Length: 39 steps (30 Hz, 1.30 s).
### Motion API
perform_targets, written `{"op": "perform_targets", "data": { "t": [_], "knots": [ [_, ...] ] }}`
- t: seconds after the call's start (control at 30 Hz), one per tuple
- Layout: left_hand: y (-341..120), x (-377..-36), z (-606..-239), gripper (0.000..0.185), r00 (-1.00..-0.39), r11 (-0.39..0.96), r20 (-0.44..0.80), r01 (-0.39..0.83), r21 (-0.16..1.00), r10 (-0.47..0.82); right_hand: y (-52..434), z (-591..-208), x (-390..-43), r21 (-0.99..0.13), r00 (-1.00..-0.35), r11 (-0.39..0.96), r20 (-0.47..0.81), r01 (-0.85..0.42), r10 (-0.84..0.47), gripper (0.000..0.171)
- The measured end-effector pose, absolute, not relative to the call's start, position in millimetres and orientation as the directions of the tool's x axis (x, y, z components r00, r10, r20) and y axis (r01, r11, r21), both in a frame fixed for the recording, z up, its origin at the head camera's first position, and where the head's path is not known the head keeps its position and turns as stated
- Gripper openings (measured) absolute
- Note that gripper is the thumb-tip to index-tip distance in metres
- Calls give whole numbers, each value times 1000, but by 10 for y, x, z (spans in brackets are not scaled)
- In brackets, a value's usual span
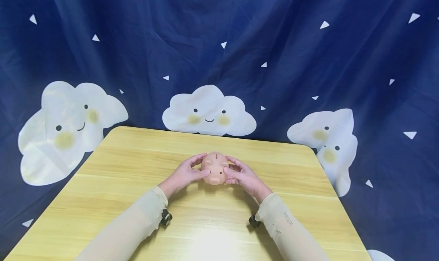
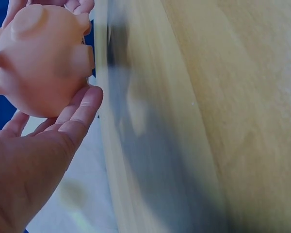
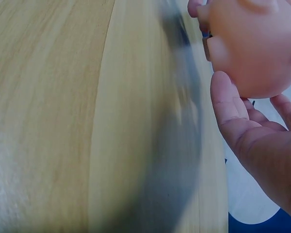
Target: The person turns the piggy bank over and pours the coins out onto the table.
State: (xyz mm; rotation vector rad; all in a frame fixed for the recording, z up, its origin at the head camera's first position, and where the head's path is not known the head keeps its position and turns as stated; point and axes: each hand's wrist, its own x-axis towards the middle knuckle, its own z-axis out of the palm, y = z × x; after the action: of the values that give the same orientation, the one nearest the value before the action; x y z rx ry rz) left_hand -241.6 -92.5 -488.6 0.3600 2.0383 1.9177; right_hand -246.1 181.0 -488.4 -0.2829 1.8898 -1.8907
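Observation:
A pink piggy bank (image 1: pixel 215 166) is held between both hands over the middle of the table. Its snout faces the person and the coin slot shows on top. My left hand (image 1: pixel 186 174) grips its left side, thumb beside the face and fingers behind. On the opposite side my right hand (image 1: pixel 244 176) grips it the same way. In the left wrist view, stubby feet stick out from the piggy bank (image 2: pixel 43 63) and the fingertips lie close by them. The right wrist view shows the piggy bank (image 3: pixel 254 48) clear of the tabletop, with fingers under its side.
The light wooden table (image 1: pixel 137 154) has rounded far corners and a bright glare near its front edge. Behind it hangs a dark blue curtain (image 1: pixel 212 32) with white clouds and triangles. A small black device (image 1: pixel 166 217) sits at each wrist.

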Motion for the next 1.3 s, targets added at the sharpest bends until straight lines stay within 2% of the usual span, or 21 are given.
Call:
{"op": "perform_targets", "data": {
  "t": [0.6,0.87,1.3],
  "knots": [
    [-905,-2399,-4886,102,-894,119,-29,28,992,448,1814,-4879,-2456,-983,-884,14,-172,185,-434,71],
    [-910,-2396,-4896,106,-882,143,-12,63,988,471,1828,-4863,-2447,-979,-879,5,-185,203,-440,70],
    [-894,-2392,-4907,106,-889,265,23,161,951,458,1874,-4874,-2437,-968,-866,-32,-206,247,-455,74]
  ]
}}
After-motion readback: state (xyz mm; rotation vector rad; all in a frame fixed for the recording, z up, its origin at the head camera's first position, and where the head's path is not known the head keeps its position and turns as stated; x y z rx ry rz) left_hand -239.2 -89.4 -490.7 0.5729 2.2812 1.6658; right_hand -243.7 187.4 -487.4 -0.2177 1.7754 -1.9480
